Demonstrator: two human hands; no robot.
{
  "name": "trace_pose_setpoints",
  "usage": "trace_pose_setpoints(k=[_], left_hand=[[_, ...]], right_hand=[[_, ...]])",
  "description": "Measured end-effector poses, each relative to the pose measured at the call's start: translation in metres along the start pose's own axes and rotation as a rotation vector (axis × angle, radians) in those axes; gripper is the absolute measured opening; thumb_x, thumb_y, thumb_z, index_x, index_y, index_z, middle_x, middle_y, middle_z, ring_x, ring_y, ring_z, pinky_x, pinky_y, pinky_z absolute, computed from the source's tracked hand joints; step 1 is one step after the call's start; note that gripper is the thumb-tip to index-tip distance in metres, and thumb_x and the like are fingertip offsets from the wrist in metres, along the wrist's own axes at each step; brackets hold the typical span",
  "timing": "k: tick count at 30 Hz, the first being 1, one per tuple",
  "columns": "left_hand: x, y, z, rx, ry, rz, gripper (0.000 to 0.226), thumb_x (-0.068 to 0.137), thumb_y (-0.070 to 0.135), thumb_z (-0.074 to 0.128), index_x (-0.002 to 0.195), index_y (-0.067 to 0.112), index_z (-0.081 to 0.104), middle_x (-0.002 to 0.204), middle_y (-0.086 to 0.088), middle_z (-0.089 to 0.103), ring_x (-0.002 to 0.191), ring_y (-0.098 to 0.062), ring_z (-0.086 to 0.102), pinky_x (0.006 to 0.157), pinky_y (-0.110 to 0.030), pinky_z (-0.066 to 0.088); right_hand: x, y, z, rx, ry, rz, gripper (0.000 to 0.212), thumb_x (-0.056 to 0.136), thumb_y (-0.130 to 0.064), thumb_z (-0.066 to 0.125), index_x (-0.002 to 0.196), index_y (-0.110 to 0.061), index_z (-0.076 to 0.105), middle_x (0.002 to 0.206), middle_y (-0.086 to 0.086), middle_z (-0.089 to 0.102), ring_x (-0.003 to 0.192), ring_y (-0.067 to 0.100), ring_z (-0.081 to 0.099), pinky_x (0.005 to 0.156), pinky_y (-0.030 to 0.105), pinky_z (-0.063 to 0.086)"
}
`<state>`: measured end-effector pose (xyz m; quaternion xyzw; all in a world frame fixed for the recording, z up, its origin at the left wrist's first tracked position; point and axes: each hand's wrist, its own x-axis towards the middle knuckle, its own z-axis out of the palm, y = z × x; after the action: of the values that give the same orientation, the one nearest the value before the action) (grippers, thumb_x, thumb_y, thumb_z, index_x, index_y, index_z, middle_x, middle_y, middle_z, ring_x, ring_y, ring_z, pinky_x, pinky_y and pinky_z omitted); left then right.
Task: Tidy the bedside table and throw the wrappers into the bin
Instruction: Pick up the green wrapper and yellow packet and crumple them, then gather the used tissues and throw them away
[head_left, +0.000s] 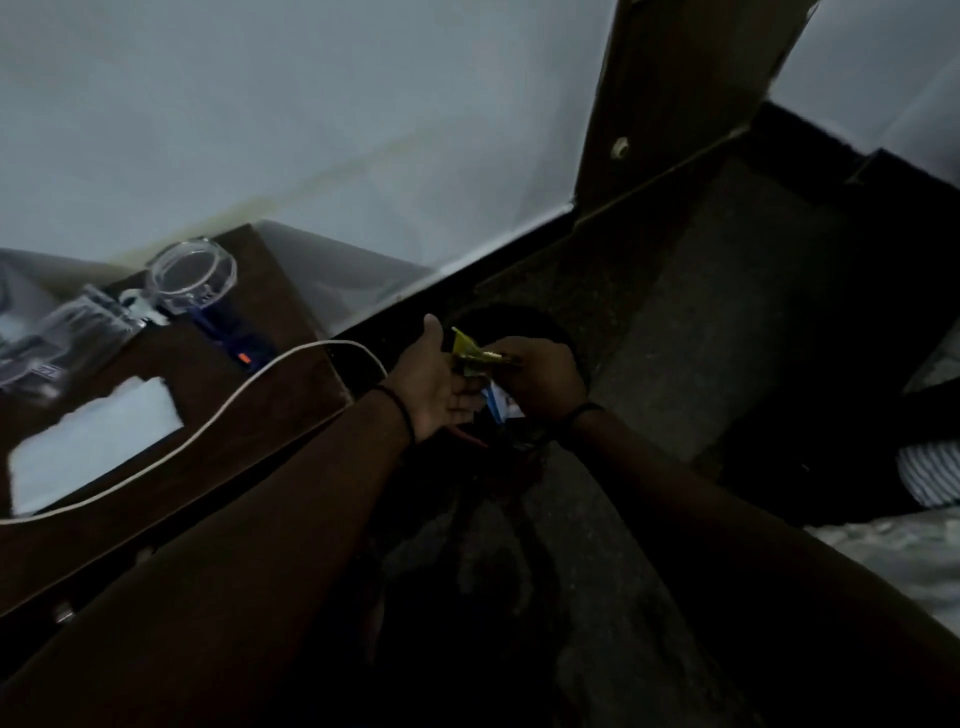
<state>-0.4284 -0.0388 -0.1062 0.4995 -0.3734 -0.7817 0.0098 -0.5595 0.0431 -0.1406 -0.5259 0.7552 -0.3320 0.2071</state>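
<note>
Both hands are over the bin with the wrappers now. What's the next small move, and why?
Probably let go: the right hand pinches the yellow wrapper against the open left hand, and both sit right above the dark round bin on the floor. More wrappers show just beneath the hands. Releasing here should drop it in; the dim light hides the bin's inside.

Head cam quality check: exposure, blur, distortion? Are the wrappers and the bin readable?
Head view: underexposed, foreground and forearms near black; brightest is the pale wall. Wide-angle tilt bends the dark wooden bedside table. Slight softness overall. The yellow-green crumpled wrapper between left hand and right hand reads clearly; the dark round bin below is barely separable from the floor.
</note>
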Motion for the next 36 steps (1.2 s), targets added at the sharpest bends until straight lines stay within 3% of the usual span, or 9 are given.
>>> trace_pose_setpoints(k=[3,5,8,11,20,23,26,32,36], left_hand=[[0.017,0.003,-0.006,0.049,0.105,0.011,0.098,0.088,0.078,0.012,0.144,0.002,0.041,0.142,-0.023,0.05,0.125,-0.038,0.052,0.085,-0.037,0.045],[0.025,0.003,-0.013,0.075,0.208,0.074,0.09,0.093,0.072,0.019,0.142,-0.001,0.041,0.14,-0.024,0.052,0.119,-0.036,0.056,0.08,-0.035,0.048],[0.034,0.002,-0.026,0.048,0.241,0.131,0.084,0.096,0.065,0.024,0.143,-0.003,0.039,0.143,-0.025,0.049,0.125,-0.037,0.054,0.09,-0.038,0.046],[0.034,0.001,-0.029,0.031,0.189,0.107,0.082,0.098,0.063,0.025,0.147,-0.002,0.033,0.149,-0.024,0.041,0.132,-0.039,0.047,0.1,-0.041,0.042],[-0.001,0.004,-0.021,0.071,0.205,0.136,0.067,0.101,0.052,0.033,0.145,0.002,0.038,0.149,-0.017,0.044,0.132,-0.034,0.047,0.098,-0.037,0.04],[-0.027,0.012,-0.024,0.066,0.226,0.177,0.043,0.104,0.041,0.035,0.115,0.007,0.058,0.11,-0.009,0.059,0.098,-0.024,0.059,0.079,-0.032,0.043],[-0.063,0.021,-0.032,0.001,0.264,0.233,0.033,0.104,0.032,0.035,0.077,0.019,0.047,0.076,0.001,0.046,0.064,-0.013,0.042,0.058,-0.023,0.032],[-0.144,0.022,-0.079,-0.053,0.416,0.452,0.015,0.097,0.017,0.047,0.086,0.011,0.055,0.07,-0.004,0.046,0.056,-0.014,0.042,0.05,-0.023,0.03],[-0.192,0.011,-0.132,-0.174,0.481,0.528,0.023,0.096,0.014,0.048,0.074,0.015,0.053,0.064,-0.003,0.043,0.052,-0.014,0.04,0.045,-0.017,0.028]], right_hand=[[0.011,0.026,0.008,-0.048,0.103,0.055,0.016,0.088,-0.012,0.067,0.101,-0.009,0.077,0.103,0.016,0.074,0.101,0.033,0.069,0.09,0.036,0.049],[0.021,0.038,0.013,-0.06,0.145,0.113,0.023,0.089,-0.009,0.065,0.111,-0.007,0.073,0.11,0.02,0.071,0.108,0.036,0.065,0.093,0.037,0.044],[0.036,0.052,0.015,-0.127,-0.173,0.24,0.065,0.089,-0.015,0.069,0.146,-0.007,0.041,0.139,0.02,0.054,0.128,0.037,0.05,0.102,0.037,0.036],[0.045,0.058,0.016,-0.231,-0.411,0.32,0.099,0.082,-0.018,0.078,0.156,-0.013,0.012,0.151,0.019,0.04,0.136,0.038,0.041,0.107,0.04,0.035],[0.034,0.031,0.017,-0.217,-0.224,0.277,0.058,0.089,-0.011,0.065,0.143,-0.009,0.046,0.145,0.015,0.05,0.133,0.03,0.047,0.11,0.031,0.033],[0.031,0.006,0.009,-0.258,-0.212,0.237,0.047,0.088,-0.013,0.065,0.134,-0.008,0.057,0.139,0.013,0.057,0.129,0.029,0.051,0.108,0.031,0.035],[0.032,-0.041,0.001,-0.325,-0.235,0.103,0.04,0.086,-0.016,0.068,0.125,-0.009,0.065,0.132,0.011,0.062,0.124,0.027,0.056,0.104,0.031,0.039],[0.039,-0.154,-0.007,-0.296,-0.24,-0.075,0.025,0.078,-0.016,0.077,0.102,-0.009,0.076,0.112,0.009,0.072,0.109,0.025,0.065,0.092,0.028,0.048],[0.038,-0.221,0.008,-0.2,-0.218,-0.127,0.019,0.075,-0.019,0.076,0.094,-0.018,0.078,0.102,0.002,0.075,0.102,0.018,0.066,0.081,0.021,0.045]])
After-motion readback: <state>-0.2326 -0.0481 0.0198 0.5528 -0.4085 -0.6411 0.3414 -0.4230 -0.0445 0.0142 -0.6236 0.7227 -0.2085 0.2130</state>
